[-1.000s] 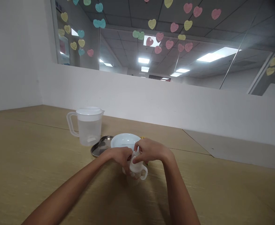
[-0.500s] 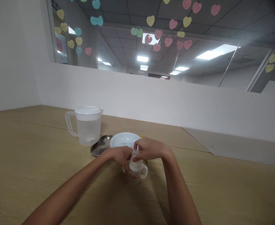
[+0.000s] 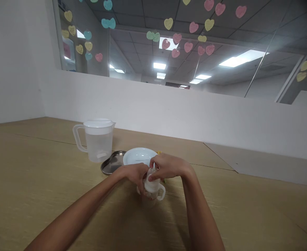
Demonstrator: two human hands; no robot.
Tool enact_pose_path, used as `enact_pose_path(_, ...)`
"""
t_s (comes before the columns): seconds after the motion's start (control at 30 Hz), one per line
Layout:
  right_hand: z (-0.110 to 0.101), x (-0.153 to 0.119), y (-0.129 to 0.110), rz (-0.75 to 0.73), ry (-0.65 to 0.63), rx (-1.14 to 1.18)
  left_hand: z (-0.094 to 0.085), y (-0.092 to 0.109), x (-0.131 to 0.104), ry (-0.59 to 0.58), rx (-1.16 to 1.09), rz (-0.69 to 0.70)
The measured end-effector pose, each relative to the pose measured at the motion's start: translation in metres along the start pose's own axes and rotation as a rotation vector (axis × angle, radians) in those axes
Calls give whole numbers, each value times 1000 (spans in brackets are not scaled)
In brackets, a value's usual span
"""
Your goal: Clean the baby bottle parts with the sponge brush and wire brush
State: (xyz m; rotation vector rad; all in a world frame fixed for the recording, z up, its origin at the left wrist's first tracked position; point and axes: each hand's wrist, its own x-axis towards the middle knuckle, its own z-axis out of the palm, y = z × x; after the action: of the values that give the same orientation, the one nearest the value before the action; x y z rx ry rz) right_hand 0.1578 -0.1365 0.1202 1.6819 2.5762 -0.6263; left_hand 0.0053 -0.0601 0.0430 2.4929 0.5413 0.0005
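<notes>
One clear bottle with side handles [image 3: 150,200] stands upright at the near middle of the table [image 3: 247,209], the left hand [image 3: 135,174] wrapped around its left side, the right hand [image 3: 168,166] gripping its domed top between thumb and fingers. One white bowl [image 3: 139,151] sits just beyond the hands; one metal tray [image 3: 114,163] lies left of it; one lidded jug [image 3: 98,141] stands farther left, near the tray.
</notes>
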Motion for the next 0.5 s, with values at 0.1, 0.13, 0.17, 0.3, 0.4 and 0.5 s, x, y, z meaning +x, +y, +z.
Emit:
enact_pose_path(0.1, 0, 1, 0, -4, 0, -7, 0, -1, 0, 2, -37, 91)
enact_pose_path(0.13, -1, 1, 0, -3, -3, -6, 0, -1, 0, 2, -40, 104)
enact_pose_path(0.17, -1, 1, 0, -3, -9, -1, 0, -2, 0, 4, -40, 116)
enact_pose_path(0.3, -1, 1, 1, -9, -29, 38, 0, -3, 1, 13, -38, 175)
enact_pose_path(0.4, 0, 2, 2, -7, -21, 52, 0, -4, 2, 12, -52, 198)
enact_pose_path(0.5, 0, 2, 3, -4, -22, 53, 0, -3, 2, 1, -43, 195)
